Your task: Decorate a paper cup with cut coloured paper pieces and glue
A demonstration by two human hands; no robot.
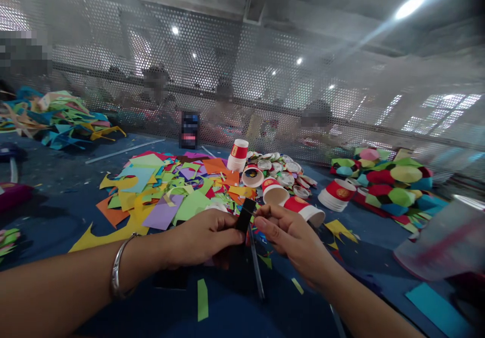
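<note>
Near the middle of the view, my left hand (210, 234) is closed on a narrow black strip (247, 212), with its thumb pressed on the strip's lower part. My right hand (282, 232) is just to the right, its thumb and index finger pinched together near the strip's upper right edge; anything between those fingertips is too small to tell. Under and between the hands a thin clear rod (257, 272) slants down toward the front. A pile of coloured paper scraps (193, 201) spreads behind my left hand.
Red and white paper cups (337, 195) stand and lie behind my right hand, beside a heap of round pieces (280, 166). Coloured paper balls (397, 181) and a translucent container (443, 237) are at right. A phone (189, 130) leans against the perforated screen (265, 90).
</note>
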